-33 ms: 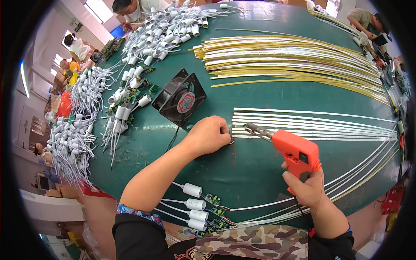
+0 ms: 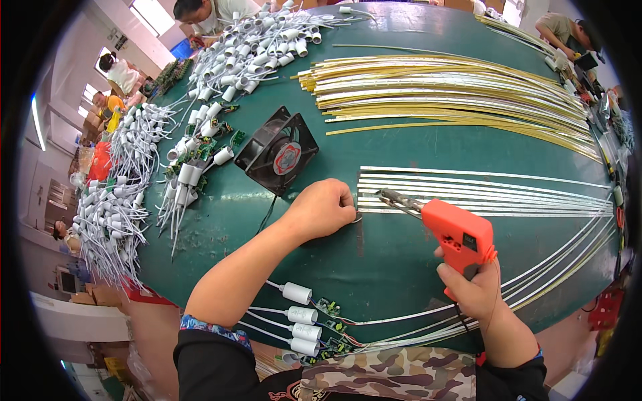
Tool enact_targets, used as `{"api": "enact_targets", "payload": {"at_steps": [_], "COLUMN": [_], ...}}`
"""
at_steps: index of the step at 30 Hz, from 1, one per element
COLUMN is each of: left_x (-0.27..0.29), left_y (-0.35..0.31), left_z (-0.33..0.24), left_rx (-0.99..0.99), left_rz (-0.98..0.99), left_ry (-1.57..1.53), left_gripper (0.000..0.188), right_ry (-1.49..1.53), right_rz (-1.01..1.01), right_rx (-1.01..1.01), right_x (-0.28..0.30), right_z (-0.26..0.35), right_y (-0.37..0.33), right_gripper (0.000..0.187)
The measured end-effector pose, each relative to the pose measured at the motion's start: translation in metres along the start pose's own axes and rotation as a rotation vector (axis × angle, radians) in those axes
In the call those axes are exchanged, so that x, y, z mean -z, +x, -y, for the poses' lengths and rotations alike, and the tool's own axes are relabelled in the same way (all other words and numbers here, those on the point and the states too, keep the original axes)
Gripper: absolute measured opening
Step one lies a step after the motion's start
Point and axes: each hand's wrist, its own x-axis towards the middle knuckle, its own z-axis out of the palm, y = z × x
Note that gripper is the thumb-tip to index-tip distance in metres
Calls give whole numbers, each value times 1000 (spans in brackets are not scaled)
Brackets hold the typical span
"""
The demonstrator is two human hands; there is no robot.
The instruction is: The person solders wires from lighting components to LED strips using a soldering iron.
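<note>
My right hand [image 2: 471, 291] grips a red soldering gun [image 2: 458, 230], a finger round its trigger side. Its metal tip [image 2: 394, 199] points left, over a row of thin white LED strips [image 2: 481, 189] laid side by side on the green table. At the left ends of these strips, my left hand [image 2: 326, 209] is closed in a pinch, fingertips down near the table. A small curved bit shows under them, too small to name. Close to my body lie several white cylindrical lamp caps [image 2: 296, 293] with small green circuit boards [image 2: 328, 307], wired to more strips [image 2: 401, 319].
A black square fan [image 2: 277, 150] stands beyond my left hand. Piles of white caps with wires [image 2: 127, 220] cover the left side. A bundle of yellow and white strips [image 2: 441, 87] lies at the far side. Other people [image 2: 200, 13] work around the table.
The soldering gun has shifted very slightly up and to the right in my right hand. My left hand stays in place.
</note>
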Motion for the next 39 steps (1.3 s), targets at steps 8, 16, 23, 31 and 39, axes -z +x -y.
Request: {"api": "enact_targets", "payload": {"at_steps": [8, 16, 23, 31, 39], "left_x": [-1, 0, 9, 0, -9], "left_y": [1, 1, -16, -16, -9], "left_z": [1, -1, 9, 9, 9], "left_rx": [-4, 18, -309, -320, -236], "left_rz": [-6, 3, -26, -90, -129], "left_ry": [14, 9, 39, 177, 137], "left_gripper": [13, 14, 23, 11, 9], "right_ry": [-45, -103, -49, -20, -81], "right_rz": [24, 32, 2, -5, 62], "right_rx": [101, 156, 145, 135, 66], "right_x": [0, 3, 3, 1, -2], "right_z": [-1, 1, 1, -3, -5], "right_y": [1, 1, 2, 1, 3], "right_gripper": [45, 45, 42, 43, 43]}}
